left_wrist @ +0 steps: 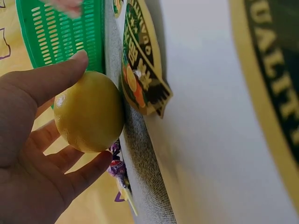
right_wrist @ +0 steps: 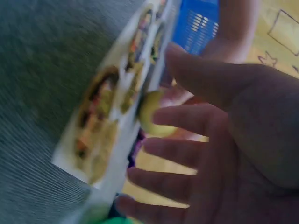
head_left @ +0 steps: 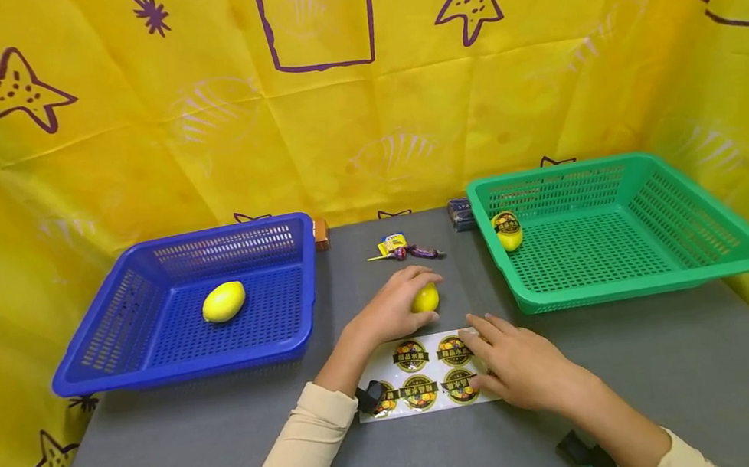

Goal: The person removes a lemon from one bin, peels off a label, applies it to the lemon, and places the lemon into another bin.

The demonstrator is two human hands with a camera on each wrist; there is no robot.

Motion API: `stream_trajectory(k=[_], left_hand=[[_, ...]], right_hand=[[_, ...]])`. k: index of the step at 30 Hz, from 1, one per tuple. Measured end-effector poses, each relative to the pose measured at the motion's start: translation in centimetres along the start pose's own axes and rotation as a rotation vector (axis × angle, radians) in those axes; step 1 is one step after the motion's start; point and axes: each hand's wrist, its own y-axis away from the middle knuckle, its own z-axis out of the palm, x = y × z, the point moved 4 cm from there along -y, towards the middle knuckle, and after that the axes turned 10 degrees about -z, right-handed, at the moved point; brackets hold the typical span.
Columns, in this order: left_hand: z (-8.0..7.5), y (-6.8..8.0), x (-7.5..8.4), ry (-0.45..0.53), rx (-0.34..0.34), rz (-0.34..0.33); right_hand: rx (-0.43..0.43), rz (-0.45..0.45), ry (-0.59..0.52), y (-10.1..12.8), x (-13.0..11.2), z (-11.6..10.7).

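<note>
My left hand (head_left: pixel 393 307) grips a small yellow lemon (head_left: pixel 426 298) on the grey table, just behind a white sticker sheet (head_left: pixel 423 357). The left wrist view shows thumb and fingers curled round this lemon (left_wrist: pixel 88 112), which lies next to the sheet (left_wrist: pixel 210 116) and its round black-and-gold labels. My right hand (head_left: pixel 510 364) lies open, its spread fingers resting on the sheet's right end. In the blurred right wrist view the straight fingers (right_wrist: pixel 187 154) hover beside the sheet (right_wrist: pixel 107 126).
A blue basket (head_left: pixel 117 347) at the left holds one plain lemon (head_left: pixel 223 301). A green basket (head_left: pixel 717 256) at the right holds a lemon with a label (head_left: pixel 507 231). Wrapped candies (head_left: pixel 407 249) and two small boxes lie at the table's back. Yellow cloth walls surround the table.
</note>
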Motion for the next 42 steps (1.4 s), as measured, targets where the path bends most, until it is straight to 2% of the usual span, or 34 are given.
stream_trajectory(k=[3, 5, 13, 16, 20, 23, 25, 27, 29, 31, 33, 39, 42], left_hand=[[0.1, 0.0, 0.0, -0.004, -0.009, -0.014], [0.1, 0.0, 0.1, -0.004, -0.013, -0.025], [-0.1, 0.1, 0.3, -0.024, 0.009, -0.046], [-0.3, 0.4, 0.3, -0.043, 0.014, -0.077], [-1.3, 1.5, -0.2, -0.041, 0.060, -0.147], [-2.3, 3.0, -0.9, 0.008, 0.122, -0.204], [-2.7, 4.0, -1.4, 0.060, 0.136, -0.229], [-2.6, 4.8, -1.7, 0.085, 0.104, -0.240], [-2.2, 5.5, -1.7, 0.089, 0.033, -0.239], [-1.4, 5.9, -1.6, 0.054, -0.044, -0.233], [-0.7, 6.2, -1.6, 0.016, -0.086, -0.235], [0.0, 6.4, -1.4, -0.028, -0.072, -0.263], [-0.1, 6.3, -1.4, 0.036, -0.051, -0.244]], right_hand=[[-0.134, 0.035, -0.072, 0.4, 0.2, 1.2], [-0.164, 0.032, -0.082, 0.5, 0.3, 1.7], [-0.136, -0.007, -0.048, 0.5, 0.5, 1.9], [-0.134, -0.009, -0.048, 0.5, 0.5, 2.0], [-0.138, -0.007, -0.055, 0.6, 0.5, 2.0], [-0.140, -0.003, -0.062, 0.6, 0.5, 2.0], [-0.139, -0.003, -0.063, 0.6, 0.4, 1.9], [-0.139, -0.003, -0.061, 0.6, 0.4, 1.9], [-0.135, -0.005, -0.053, 0.6, 0.4, 1.8], [-0.129, -0.008, -0.044, 0.6, 0.4, 1.8], [-0.119, -0.015, -0.037, 0.6, 0.4, 1.8], [-0.101, -0.034, -0.041, 0.5, 0.4, 1.9], [-0.104, -0.034, -0.042, 0.5, 0.4, 2.0]])
